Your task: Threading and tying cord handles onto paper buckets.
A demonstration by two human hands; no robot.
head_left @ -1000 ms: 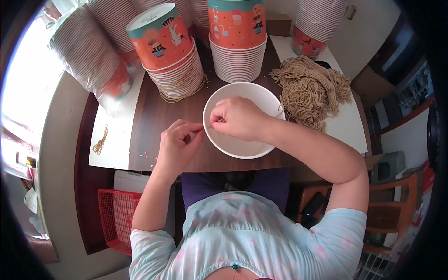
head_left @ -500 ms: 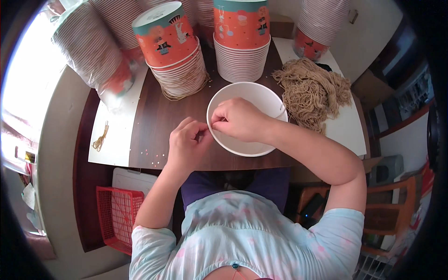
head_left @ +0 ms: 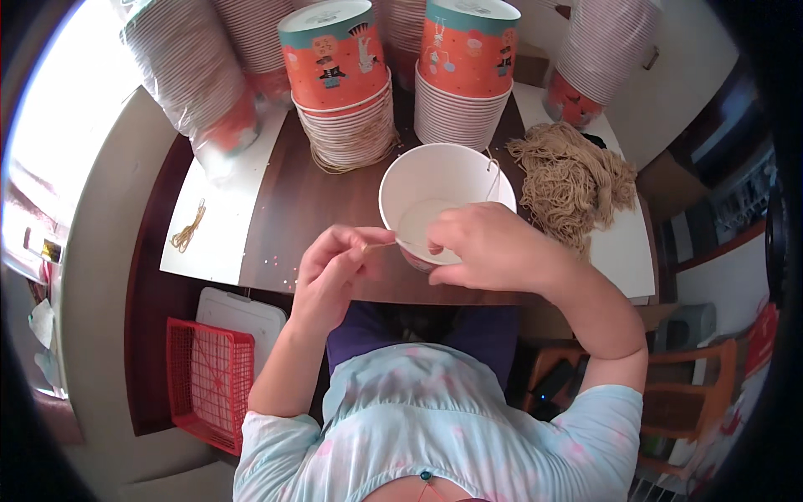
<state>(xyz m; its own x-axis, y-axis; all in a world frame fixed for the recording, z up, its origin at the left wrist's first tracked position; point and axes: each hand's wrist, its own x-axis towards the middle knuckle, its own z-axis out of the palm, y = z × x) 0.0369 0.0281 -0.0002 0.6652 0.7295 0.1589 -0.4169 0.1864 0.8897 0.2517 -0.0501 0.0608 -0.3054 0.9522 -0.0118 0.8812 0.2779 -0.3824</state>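
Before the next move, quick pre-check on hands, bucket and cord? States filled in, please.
1. Left hand on the cord: ok, pinched in the fingertips by the left rim.
2. Right hand at the white bucket: ok, over the near right rim.
3. Cord strand at the far right rim: ok, visible there.
4. Knot in the pinched cord: cannot tell, too small.
5. Cord pile untangled: not ok, jumbled heap right of the bucket.
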